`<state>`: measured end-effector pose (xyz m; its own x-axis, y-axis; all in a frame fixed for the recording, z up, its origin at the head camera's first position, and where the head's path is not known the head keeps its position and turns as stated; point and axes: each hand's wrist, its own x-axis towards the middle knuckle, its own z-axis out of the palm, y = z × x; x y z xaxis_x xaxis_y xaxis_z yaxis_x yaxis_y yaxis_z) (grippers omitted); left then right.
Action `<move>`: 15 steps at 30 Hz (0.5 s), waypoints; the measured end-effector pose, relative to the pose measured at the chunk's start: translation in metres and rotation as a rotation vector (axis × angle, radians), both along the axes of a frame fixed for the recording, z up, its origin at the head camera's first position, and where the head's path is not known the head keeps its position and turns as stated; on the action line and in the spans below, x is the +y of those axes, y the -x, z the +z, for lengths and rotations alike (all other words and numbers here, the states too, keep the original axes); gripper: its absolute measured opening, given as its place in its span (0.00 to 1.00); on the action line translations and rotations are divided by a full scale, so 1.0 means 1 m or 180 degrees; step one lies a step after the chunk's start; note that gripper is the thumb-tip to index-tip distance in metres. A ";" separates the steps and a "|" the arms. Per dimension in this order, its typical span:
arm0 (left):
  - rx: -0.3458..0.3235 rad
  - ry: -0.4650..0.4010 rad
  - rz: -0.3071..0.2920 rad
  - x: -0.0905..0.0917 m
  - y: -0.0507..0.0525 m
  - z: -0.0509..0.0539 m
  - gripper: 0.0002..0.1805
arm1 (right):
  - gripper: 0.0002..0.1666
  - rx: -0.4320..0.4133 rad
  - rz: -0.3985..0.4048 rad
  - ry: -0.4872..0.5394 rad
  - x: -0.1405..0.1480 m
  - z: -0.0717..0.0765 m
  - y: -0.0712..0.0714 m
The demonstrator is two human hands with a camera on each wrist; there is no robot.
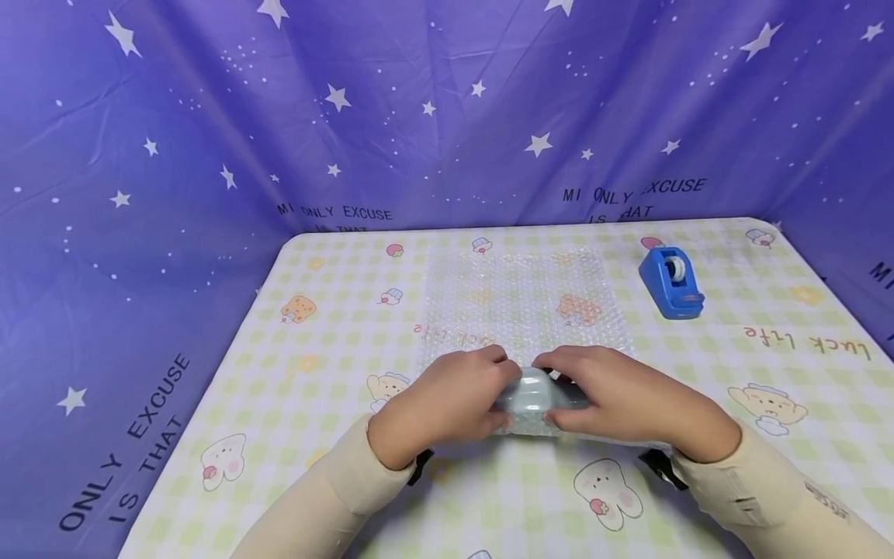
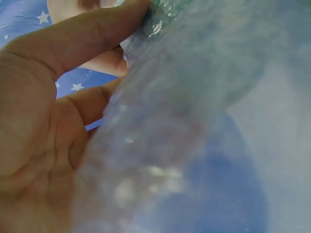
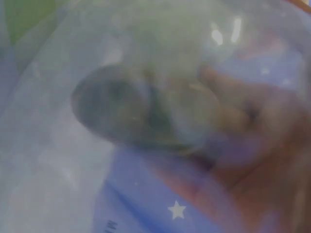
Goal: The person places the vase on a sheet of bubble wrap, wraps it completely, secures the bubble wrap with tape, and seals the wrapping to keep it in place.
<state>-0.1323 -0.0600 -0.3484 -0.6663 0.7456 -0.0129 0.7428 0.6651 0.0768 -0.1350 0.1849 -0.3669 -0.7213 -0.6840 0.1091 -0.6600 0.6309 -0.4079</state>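
Gripping the glossy, pale object (image 1: 532,396) at lower centre of the frame, your left hand (image 1: 457,394) and right hand (image 1: 618,392) curl round its opposite sides at the lower edge of the bubble wrap (image 1: 517,291).

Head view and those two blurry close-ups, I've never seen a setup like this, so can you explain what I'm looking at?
There's no machine: a person's left hand and right hand do the work. The wide picture comes from a camera worn on the head, the close-ups from one on each wrist. On the checked tablecloth lie bubble wrap and, farther right, a blue tape dispenser. Both hands hold a pale, rounded glassy object; I can't tell exactly what it is.
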 end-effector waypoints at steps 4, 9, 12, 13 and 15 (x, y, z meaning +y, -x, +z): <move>-0.0070 -0.0001 -0.0027 0.000 0.003 0.002 0.22 | 0.24 -0.0014 0.0020 -0.0008 0.000 0.000 0.001; -0.0267 -0.0099 -0.0041 0.001 0.010 0.004 0.20 | 0.24 -0.0087 0.0041 0.0020 0.002 -0.001 0.005; -0.0358 -0.0187 -0.0055 0.000 0.012 0.004 0.18 | 0.23 -0.0199 0.0055 0.0068 0.003 -0.001 0.007; -0.0373 -0.0212 -0.0058 0.000 0.013 0.004 0.17 | 0.23 -0.0226 0.0060 0.0085 0.004 -0.001 0.008; -0.0356 -0.0222 -0.0064 0.000 0.012 0.003 0.17 | 0.23 -0.0282 0.0070 0.0121 0.005 -0.001 0.009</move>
<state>-0.1445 -0.0597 -0.3450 -0.6484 0.7605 -0.0341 0.7402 0.6403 0.2054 -0.1437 0.1895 -0.3679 -0.7142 -0.6963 0.0717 -0.6338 0.5997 -0.4886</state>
